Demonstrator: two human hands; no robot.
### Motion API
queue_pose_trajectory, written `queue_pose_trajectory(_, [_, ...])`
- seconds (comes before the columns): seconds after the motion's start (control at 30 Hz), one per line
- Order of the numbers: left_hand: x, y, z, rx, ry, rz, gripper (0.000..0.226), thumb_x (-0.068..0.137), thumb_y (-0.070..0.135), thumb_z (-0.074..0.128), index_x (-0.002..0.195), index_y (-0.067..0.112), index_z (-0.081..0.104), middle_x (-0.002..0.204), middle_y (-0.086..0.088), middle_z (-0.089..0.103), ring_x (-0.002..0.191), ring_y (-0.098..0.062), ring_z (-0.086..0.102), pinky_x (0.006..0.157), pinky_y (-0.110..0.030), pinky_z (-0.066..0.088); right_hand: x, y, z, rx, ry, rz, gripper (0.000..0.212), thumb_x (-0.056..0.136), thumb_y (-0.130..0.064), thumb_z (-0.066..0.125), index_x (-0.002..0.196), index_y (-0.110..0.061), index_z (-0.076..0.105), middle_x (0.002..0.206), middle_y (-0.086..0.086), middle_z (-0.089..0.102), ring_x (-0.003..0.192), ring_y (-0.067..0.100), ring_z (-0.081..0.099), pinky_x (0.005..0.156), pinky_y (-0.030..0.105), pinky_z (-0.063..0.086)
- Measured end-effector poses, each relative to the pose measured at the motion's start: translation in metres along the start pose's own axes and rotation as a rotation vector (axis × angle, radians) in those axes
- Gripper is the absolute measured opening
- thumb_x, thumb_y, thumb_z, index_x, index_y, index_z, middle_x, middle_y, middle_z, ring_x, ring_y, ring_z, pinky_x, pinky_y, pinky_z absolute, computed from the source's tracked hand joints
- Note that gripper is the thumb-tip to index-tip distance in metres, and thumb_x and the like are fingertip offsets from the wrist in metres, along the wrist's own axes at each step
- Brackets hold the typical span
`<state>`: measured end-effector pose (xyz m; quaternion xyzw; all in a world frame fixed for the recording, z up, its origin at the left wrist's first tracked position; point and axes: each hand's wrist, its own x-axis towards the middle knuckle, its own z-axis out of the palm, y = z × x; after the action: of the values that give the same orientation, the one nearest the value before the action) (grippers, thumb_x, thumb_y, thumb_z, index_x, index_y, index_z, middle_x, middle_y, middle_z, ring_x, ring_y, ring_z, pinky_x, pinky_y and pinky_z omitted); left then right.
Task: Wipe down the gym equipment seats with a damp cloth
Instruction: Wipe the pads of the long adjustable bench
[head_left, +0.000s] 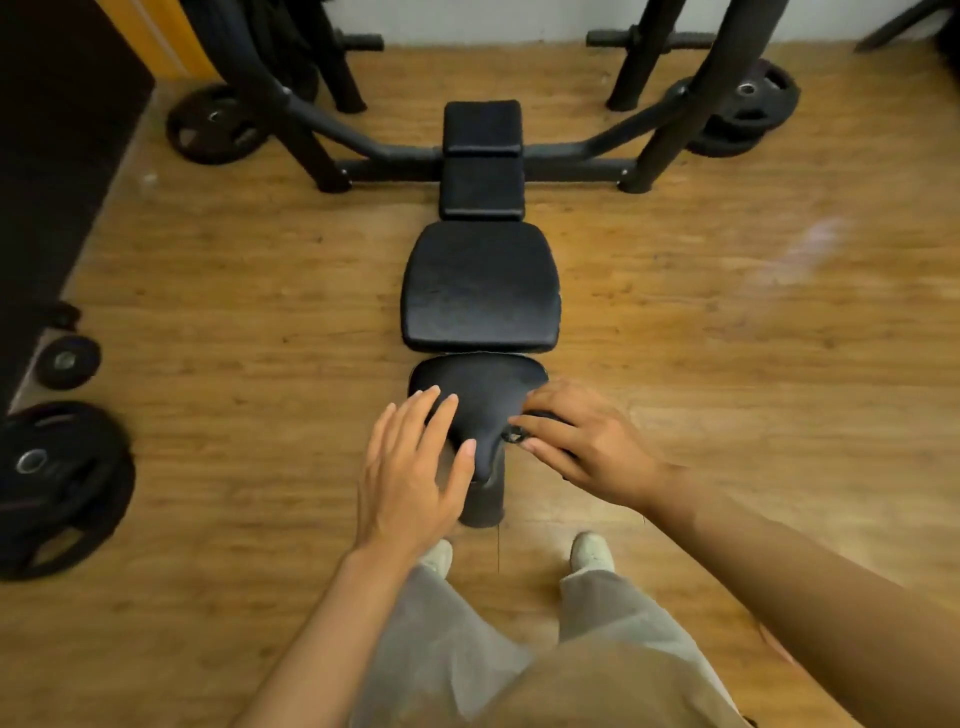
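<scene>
A black padded weight bench runs away from me. Its small front seat pad (483, 400) is nearest, then a wide middle pad (480, 286) and narrow back pads (482, 156). My left hand (415, 467) lies with straight, spread fingers on the left side of the front seat. My right hand (582, 447) presses flat on a dark cloth (540, 418) at the seat's right edge; most of the cloth is hidden under the palm.
Black weight plates lie on the wooden floor at left (57, 488), far left (213, 124) and far right (743, 104). The rack's black frame (571, 169) crosses behind the bench. A dark mat (47, 182) covers the left side. My feet (589, 551) stand by the bench post.
</scene>
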<state>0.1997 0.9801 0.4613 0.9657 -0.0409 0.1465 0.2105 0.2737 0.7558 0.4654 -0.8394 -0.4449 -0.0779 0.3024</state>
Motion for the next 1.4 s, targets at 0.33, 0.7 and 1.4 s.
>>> queue_pose_trajectory(0.33, [-0.043,0.045,0.040,0.087,-0.111,-0.335,0.055,0.100,0.043,0.038,0.139,0.009,0.057,0.144,-0.009,0.055,0.134,-0.023,0.047,0.117,-0.039,0.027,-0.034,0.066,-0.011,0.104,-0.183,-0.181,0.030,0.103,-0.025,0.054,0.112,-0.001,0.071,0.108,0.016,0.066,0.098,0.035,0.063,0.087,0.047,0.050])
queue_pose_trajectory(0.7, [-0.087,-0.014,0.149,0.167,-0.226,-0.288,0.056,0.100,0.041,0.037,0.140,0.007,0.054,0.146,-0.013,0.052,0.136,-0.028,0.048,0.118,-0.037,0.022,-0.062,0.122,0.109,0.142,-0.208,-0.266,0.030,0.103,-0.023,0.054,0.112,0.000,0.071,0.108,0.017,0.066,0.099,0.035,0.063,0.088,0.045,0.049])
queue_pose_trajectory(1.4, [-0.150,-0.206,0.390,0.097,-0.072,0.133,0.073,0.100,0.044,0.048,0.155,0.001,0.028,0.163,-0.013,0.025,0.153,-0.023,0.019,0.124,-0.041,0.018,-0.131,0.205,0.397,0.294,0.293,-0.347,0.024,0.102,-0.009,0.054,0.108,0.010,0.068,0.110,0.023,0.068,0.110,0.031,0.063,0.095,0.052,0.052])
